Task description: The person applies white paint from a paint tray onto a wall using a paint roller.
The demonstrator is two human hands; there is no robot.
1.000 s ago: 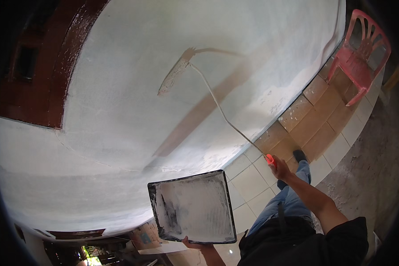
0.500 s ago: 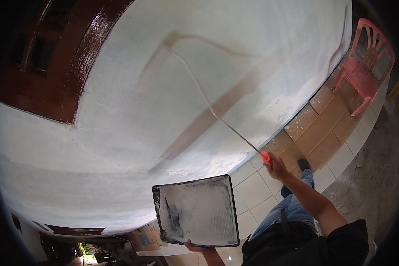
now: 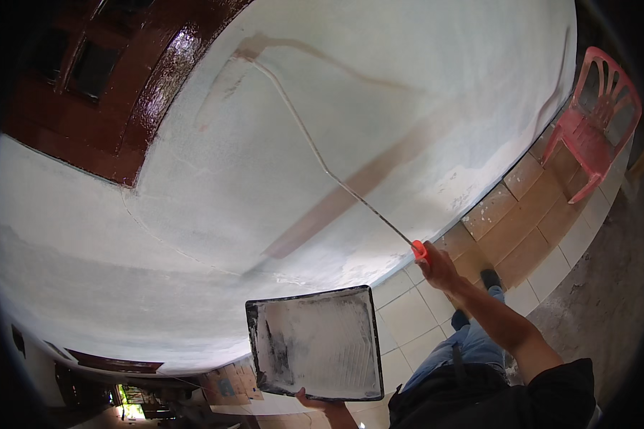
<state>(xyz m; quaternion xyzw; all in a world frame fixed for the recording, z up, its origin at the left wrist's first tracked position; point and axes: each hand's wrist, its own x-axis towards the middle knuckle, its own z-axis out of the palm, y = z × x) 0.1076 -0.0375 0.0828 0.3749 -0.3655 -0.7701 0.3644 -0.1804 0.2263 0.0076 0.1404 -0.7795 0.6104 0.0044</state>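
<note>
My right hand (image 3: 440, 272) is wrapped round the red handle of a paint roller (image 3: 327, 171), whose long bent metal rod reaches up and left across the pale wall (image 3: 193, 236). The roller's far end meets the wall near the brown window frame; the sleeve itself is pale and hard to make out there. At the lower middle, my left hand (image 3: 313, 402) grips the near edge of a black paint tray (image 3: 379, 336), thumb over the rim. Whitish paint coats the tray's inside, with dark patches at its left.
A glossy dark brown window frame (image 3: 132, 154) fills the upper left. At the right, a red plastic chair (image 3: 583, 136) stands on the tiled floor (image 3: 522, 207) beside the wall. The wall's lower part has rough white patches. Shadows of my arm and the roller fall on it.
The roller's far end has moved up and left along the wall, toward the window frame. My right hand has shifted slightly left with the handle. The tray stays nearly in place.
</note>
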